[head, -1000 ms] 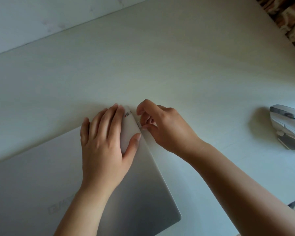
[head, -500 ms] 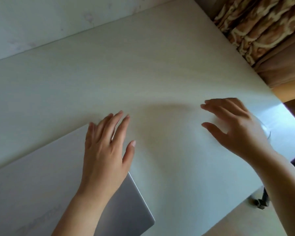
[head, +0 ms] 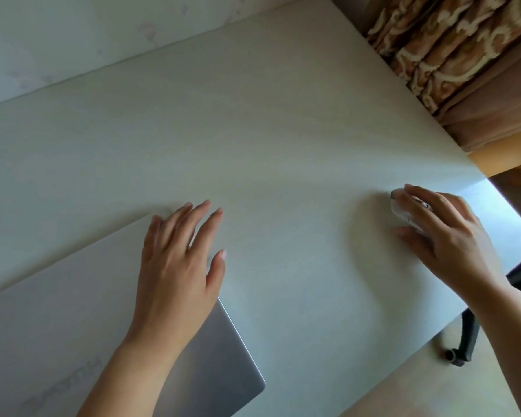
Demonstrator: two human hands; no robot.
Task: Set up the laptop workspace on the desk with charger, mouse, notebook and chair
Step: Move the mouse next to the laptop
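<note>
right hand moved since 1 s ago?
Yes. The right hand has left the corner of the closed laptop, where the left hand rests, and gone right across the desk onto the mouse.

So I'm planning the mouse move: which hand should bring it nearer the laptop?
Right hand: its fingers already cover the mouse. Left hand rests on the closed laptop.
</note>
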